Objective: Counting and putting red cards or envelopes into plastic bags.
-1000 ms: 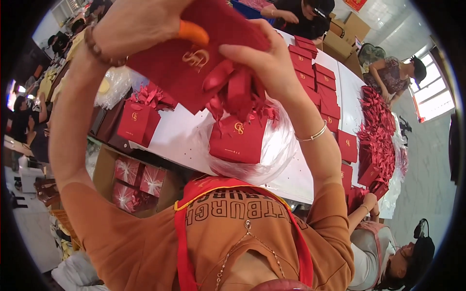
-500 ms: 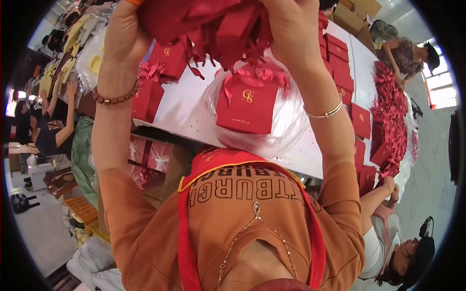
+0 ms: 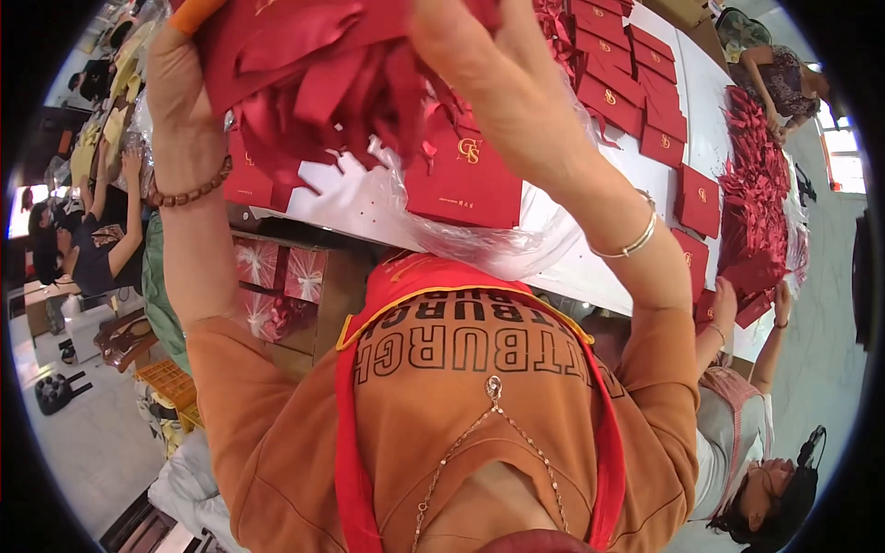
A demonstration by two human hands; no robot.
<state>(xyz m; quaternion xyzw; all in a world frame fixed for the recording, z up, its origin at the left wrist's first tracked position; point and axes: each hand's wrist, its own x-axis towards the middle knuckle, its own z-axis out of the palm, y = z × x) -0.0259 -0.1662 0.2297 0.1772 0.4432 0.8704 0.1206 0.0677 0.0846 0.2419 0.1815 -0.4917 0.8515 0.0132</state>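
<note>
At the top of the view my left hand [image 3: 177, 88] grips the left side of a red gift box [image 3: 221, 46] with trailing ribbons. Its fingers go partly behind the box. A blurred bunch of red ribbons [image 3: 323, 111] hangs from the near side. My right hand [image 3: 498, 92] reaches across the right end of this bundle, its visible fingers stretched apart; the upper edge cuts off their tips. Whether it touches the box I cannot tell. Below the hands, a red gift bag [image 3: 466, 184] with gold lettering sits in clear plastic wrapping [image 3: 461, 249] on the white table.
Rows of red boxes [image 3: 613, 97] cover the right of the white table [image 3: 567, 249]. A long heap of red ribboned bags [image 3: 751, 198] lies beyond, with two people beside it. Under the table, an open carton [image 3: 346, 300] stands by wrapped red boxes [image 3: 304, 274]. Other people work at far left.
The ribboned red box has moved left with my left hand. My right hand has shifted left over the bundle, its fingers more spread. At lower right, a co-worker has lifted a red piece.
</note>
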